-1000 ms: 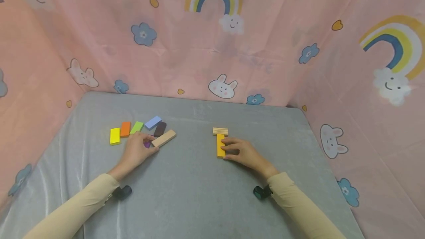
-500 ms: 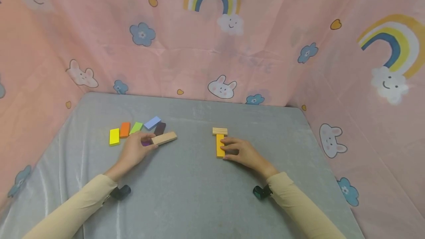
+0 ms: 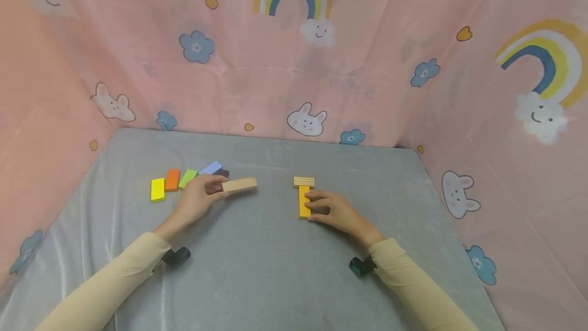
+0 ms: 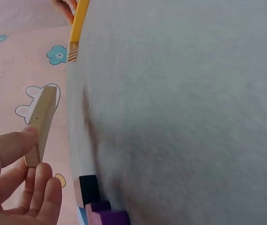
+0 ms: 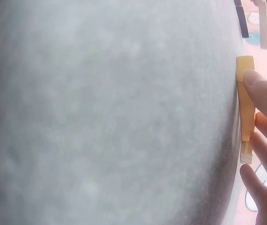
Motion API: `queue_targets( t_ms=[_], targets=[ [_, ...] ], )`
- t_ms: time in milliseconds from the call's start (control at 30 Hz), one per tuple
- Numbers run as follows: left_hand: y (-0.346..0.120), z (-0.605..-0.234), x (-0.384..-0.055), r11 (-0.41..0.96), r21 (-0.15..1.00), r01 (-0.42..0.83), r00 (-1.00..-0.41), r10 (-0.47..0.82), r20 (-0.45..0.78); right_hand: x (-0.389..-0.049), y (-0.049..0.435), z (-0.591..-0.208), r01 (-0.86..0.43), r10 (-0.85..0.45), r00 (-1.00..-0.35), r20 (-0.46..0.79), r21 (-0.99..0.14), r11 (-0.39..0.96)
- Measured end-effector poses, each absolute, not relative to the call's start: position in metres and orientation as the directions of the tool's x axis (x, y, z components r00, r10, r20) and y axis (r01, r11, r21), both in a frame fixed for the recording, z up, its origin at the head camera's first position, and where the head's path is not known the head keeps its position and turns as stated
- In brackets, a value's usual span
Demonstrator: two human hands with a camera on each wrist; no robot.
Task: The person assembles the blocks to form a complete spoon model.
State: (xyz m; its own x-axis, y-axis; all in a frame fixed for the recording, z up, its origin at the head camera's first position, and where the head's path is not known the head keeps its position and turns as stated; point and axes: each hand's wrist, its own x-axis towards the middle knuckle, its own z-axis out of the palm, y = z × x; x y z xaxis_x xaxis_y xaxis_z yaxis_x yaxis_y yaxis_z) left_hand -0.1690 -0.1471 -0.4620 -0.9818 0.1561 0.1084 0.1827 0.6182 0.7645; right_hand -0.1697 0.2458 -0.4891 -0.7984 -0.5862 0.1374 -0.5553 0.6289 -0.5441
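My left hand (image 3: 198, 199) pinches one end of a plain wooden block (image 3: 241, 185) between thumb and fingers. In the left wrist view this wooden block (image 4: 42, 117) is held up over the grey cloth, its free end pointing away. My right hand (image 3: 339, 212) holds an orange-yellow block (image 3: 304, 202) lying on the cloth, thumb by its near end and fingertips along its right side. Against that block's far end lies a striped wooden block (image 3: 304, 182), crosswise, so the two form a T. The right wrist view shows the thumb (image 5: 262, 89) overlapping the orange-yellow block (image 5: 246, 105).
Near the left hand lie a yellow block (image 3: 157, 189), an orange block (image 3: 172, 180), a green block (image 3: 187, 178), a blue block (image 3: 211, 167) and a dark block (image 3: 222, 172). A purple block (image 4: 114, 217) shows in the left wrist view. A pink printed curtain (image 3: 257, 86) surrounds the table.
The left hand has moved right with the plain wooden block, lifting it away from the coloured blocks and turning it closer to level across the view. The right hand stays in place.
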Motion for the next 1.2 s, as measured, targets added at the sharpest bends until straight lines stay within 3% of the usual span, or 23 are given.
queue_targets(
  t_ms=[500, 1200],
  targets=[
    [-0.107, -0.457, -0.204, 0.487, 0.851, 0.197, -0.966, 0.242, 0.084, -0.169, 0.243, -0.488, -0.536, -0.577, -0.808, 0.116, -0.551, 0.639],
    [-0.028, -0.47, -0.262, 0.466, 0.846, 0.26, -0.918, 0.39, 0.068, -0.172, 0.242, -0.489, -0.554, -0.583, -0.801, 0.138, -0.54, 0.634]
  ],
)
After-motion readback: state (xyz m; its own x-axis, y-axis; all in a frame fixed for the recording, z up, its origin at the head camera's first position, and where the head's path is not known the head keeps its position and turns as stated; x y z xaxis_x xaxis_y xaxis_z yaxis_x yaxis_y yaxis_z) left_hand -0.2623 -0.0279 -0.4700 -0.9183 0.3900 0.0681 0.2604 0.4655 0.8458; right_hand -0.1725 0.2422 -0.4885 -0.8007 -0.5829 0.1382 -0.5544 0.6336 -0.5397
